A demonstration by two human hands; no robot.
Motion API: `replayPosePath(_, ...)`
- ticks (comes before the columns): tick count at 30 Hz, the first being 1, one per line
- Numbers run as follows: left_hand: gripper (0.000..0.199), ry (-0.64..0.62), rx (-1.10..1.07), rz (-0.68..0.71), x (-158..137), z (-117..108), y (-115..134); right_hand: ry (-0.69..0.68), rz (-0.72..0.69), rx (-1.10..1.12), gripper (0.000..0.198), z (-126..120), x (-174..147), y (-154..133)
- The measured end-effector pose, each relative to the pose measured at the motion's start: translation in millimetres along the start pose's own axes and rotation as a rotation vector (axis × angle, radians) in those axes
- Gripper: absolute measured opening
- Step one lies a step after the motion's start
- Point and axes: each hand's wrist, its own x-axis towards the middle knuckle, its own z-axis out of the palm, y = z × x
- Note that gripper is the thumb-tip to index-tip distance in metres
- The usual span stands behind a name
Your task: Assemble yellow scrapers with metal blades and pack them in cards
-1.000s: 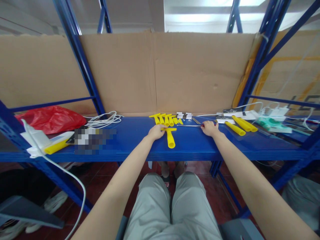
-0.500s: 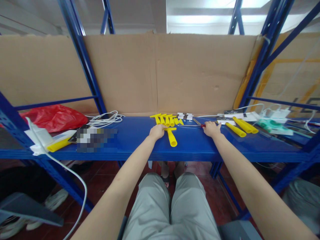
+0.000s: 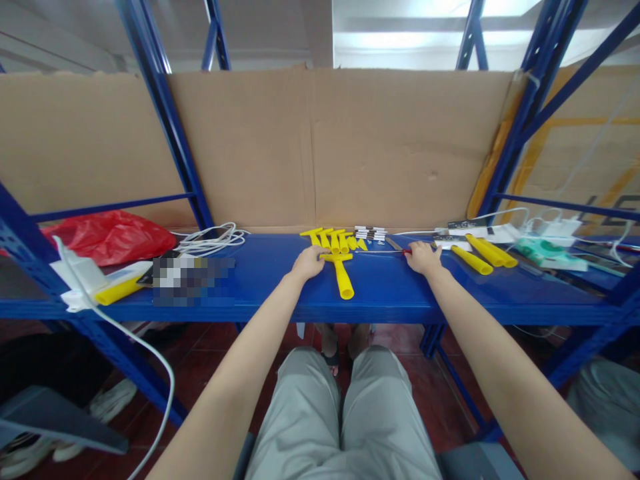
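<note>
My left hand (image 3: 307,264) is at the left end of the crossbar of a yellow T-shaped plastic handle (image 3: 344,279), its fingers closed against it. The tube of this handle points toward me, its open end near the shelf's front edge. Several similar yellow T-shaped handles (image 3: 336,241) lie in a row just behind. My right hand (image 3: 424,259) rests on the shelf, fingers closed over the red grip of a screwdriver (image 3: 377,251), whose thin shaft points left. Its thumb sticks out to the right. Small yellow wedge-like pieces (image 3: 362,245) lie between the row and the screwdriver.
Behind the screwdriver are black-and-white small parts (image 3: 370,233) and a metal blade (image 3: 393,245). Yellow tubes (image 3: 490,252) lie right, by white adapters (image 3: 559,229). Left are white cable (image 3: 220,237), a red bag (image 3: 115,235) and another yellow tube (image 3: 119,291). Cardboard (image 3: 320,147) stands behind.
My left hand has shifted slightly left, showing more of the handle's crossbar. The handle has moved a little toward me. My right hand and the screwdriver have stayed put.
</note>
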Motion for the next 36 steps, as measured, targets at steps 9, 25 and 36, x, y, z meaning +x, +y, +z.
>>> replayPosePath(9,0.033,0.033,-0.038,-0.057,0.4,-4.1,1.2,-0.027,0.004,-0.008,0.037,-6.1,-4.7,-2.8)
replayPosePath(25,0.032,0.004,0.030,-0.169,-7.9,-5.9,16.0,0.036,-0.044,0.079,0.038,-5.5,22.9,-27.1)
replayPosePath(36,0.031,-0.016,0.024,-0.207,-8.7,-5.2,18.9,-0.049,0.148,0.321,0.043,-1.0,75.6,-52.0)
